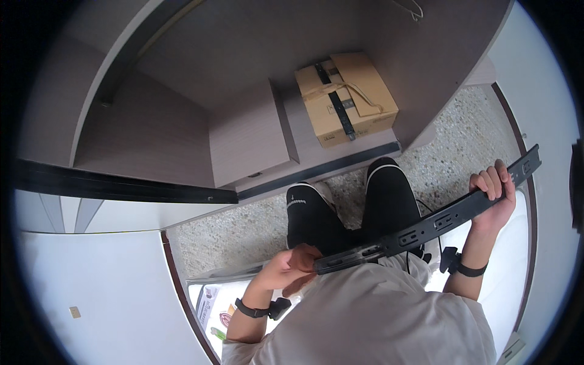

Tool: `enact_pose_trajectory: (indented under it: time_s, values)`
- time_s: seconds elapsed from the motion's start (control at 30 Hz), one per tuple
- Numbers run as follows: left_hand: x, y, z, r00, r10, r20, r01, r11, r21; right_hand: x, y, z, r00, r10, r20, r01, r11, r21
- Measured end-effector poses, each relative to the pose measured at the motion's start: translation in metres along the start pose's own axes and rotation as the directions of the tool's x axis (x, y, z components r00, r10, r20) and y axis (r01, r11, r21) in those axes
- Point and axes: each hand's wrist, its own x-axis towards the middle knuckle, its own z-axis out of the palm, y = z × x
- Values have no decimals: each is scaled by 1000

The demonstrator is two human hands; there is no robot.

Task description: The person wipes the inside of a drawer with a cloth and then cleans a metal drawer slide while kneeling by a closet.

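Note:
A long black metal drawer slide (426, 230) lies slantwise across my lap, partly extended. My right hand (495, 191) grips it near its upper right end, with the fingers wrapped over its edge. At the slide's lower left end, my left hand (285, 269) holds a brown cloth (305, 258) against the metal. The cloth covers that tip, and some of it hangs below the slide. Both wrists wear black straps with small black devices.
Ahead is a wardrobe with a wooden drawer box (251, 132) and a cardboard box (351, 100). A black strip and a tan strap lie on the carton. A black rail (127, 185) edges the wardrobe. Speckled floor (228, 237) surrounds my legs. A wire hanger (415, 11) hangs above.

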Motion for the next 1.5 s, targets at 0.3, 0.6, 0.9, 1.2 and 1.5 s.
enact_pose_trajectory:
  time_s: [0.3, 0.6, 0.9, 1.2, 1.5]
  values:
    - [-4, 7, -7, 986, 161, 32, -163, 983, 80, 3, -7, 7, 999, -46, 20, 47, 997, -54]
    - [-17, 11, -11, 998, 66, -19, -66, 998, -12, 3, -15, 2, 999, -52, 9, 53, 997, -57]
    - [-17, 10, -13, 1000, 18, -1, -18, 999, -27, 3, -17, 8, 997, -73, 0, 73, 996, -52]
    - [-16, -9, -16, 974, 218, 55, -224, 964, 143, 2, -8, -1, 997, -72, 23, 73, 997, -39]
    - [-11, -8, -13, 981, 143, 130, -158, 981, 111, 0, 3, -17, 1000, -28, -6, 28, 999, -16]
